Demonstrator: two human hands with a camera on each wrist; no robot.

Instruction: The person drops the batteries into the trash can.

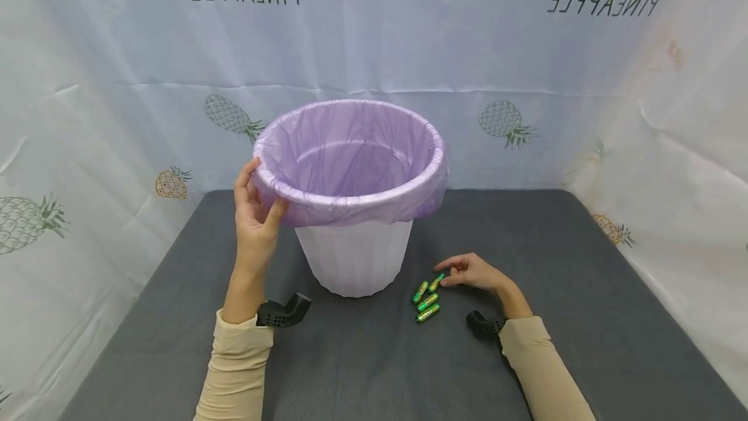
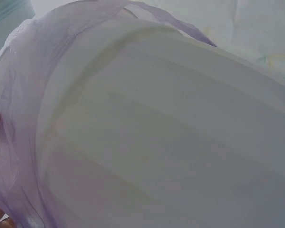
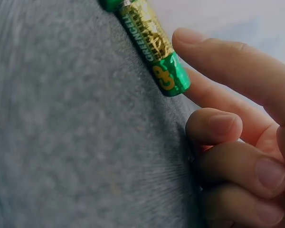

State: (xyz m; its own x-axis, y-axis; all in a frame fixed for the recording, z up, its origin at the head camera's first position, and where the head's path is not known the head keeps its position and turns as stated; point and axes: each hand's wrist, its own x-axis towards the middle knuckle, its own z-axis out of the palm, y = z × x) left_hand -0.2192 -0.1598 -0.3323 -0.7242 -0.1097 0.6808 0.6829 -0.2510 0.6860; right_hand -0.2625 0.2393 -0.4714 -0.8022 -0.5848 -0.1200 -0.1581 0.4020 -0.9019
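Note:
A white trash can [image 1: 356, 258] stands on the dark table, lined with a purple bag [image 1: 350, 213] folded over its rim. My left hand [image 1: 254, 229] holds the lined rim at its left side, thumb in front. The left wrist view shows the bag [image 2: 19, 118] and the can's pale wall [image 2: 156, 128] up close. Several green and gold batteries [image 1: 428, 313] lie right of the can. At the farthest battery [image 1: 436, 283], my right hand [image 1: 473, 273] has its thumb and index finger around one end, without a clear pinch. The right wrist view shows that battery [image 3: 152, 42] beside the fingertips.
The dark cloth-covered table [image 1: 584, 278] extends on both sides of the can. Behind it hangs a curtain [image 1: 409, 31] printed with pineapples. Black wrist cameras [image 1: 283, 310] sit on both forearms.

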